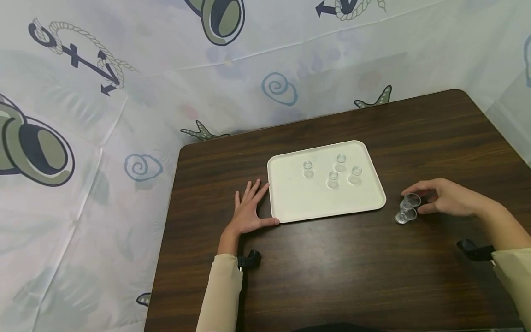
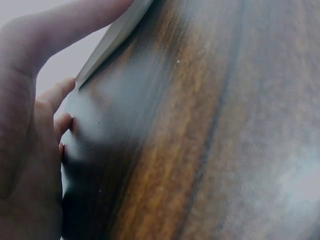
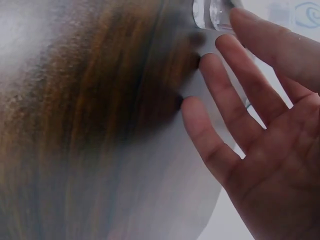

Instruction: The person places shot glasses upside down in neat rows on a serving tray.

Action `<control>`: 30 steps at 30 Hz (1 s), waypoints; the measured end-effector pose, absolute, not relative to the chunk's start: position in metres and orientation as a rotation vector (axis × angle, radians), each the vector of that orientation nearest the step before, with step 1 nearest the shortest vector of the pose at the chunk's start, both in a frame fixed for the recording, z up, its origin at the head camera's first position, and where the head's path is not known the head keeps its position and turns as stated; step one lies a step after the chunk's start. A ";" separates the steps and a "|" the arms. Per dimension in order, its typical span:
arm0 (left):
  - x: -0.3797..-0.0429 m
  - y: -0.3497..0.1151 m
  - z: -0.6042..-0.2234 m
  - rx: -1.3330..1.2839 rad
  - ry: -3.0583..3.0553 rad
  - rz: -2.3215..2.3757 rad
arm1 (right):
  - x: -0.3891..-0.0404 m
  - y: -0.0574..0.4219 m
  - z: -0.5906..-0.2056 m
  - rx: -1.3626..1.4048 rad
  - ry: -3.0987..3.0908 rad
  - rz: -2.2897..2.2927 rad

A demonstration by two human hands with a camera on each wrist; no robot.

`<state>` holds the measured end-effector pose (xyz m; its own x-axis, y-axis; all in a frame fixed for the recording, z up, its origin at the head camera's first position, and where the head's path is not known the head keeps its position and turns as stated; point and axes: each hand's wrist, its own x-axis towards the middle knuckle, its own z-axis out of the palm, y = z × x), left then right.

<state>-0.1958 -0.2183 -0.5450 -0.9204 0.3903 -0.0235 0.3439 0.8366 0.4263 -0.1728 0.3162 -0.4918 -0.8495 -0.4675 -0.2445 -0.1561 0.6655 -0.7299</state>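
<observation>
In the head view, my left hand (image 1: 248,216) spreads its fingers along the near left corner of a white tray (image 1: 290,203). Its thumb and index fingertip touch the rim. The left wrist view shows the thumb (image 2: 75,22) against the tray edge. On the right, my right hand (image 1: 448,198) holds a small clear cup (image 1: 412,200) between thumb and index finger. A second clear cup (image 1: 405,215) stands close beside it, nearer to me. In the right wrist view, the thumb (image 3: 270,42) overlaps the clear cups, while the other visible fingers reach toward the table, slightly bent.
Several small clear cups, one of them (image 1: 333,179) nearest the front, stand apart on the far half of the tray. Dark wood table (image 1: 323,267) surrounds the tray. A patterned cloth (image 1: 232,87) hangs behind and to the left.
</observation>
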 end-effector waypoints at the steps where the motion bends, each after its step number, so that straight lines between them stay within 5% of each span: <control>1: -0.196 -0.218 -0.545 0.582 2.905 0.650 | -0.173 0.317 -0.493 -0.484 2.466 -1.028; 30: -0.198 -0.220 -0.548 0.611 2.905 0.653 | -0.170 0.313 -0.501 -0.447 2.550 -1.096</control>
<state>-0.1978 -0.2201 -0.5481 -0.9142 0.4051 -0.0110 0.3615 0.8274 0.4297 -0.1696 0.3131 -0.5013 -0.8968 -0.4069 -0.1737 -0.1540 0.6551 -0.7397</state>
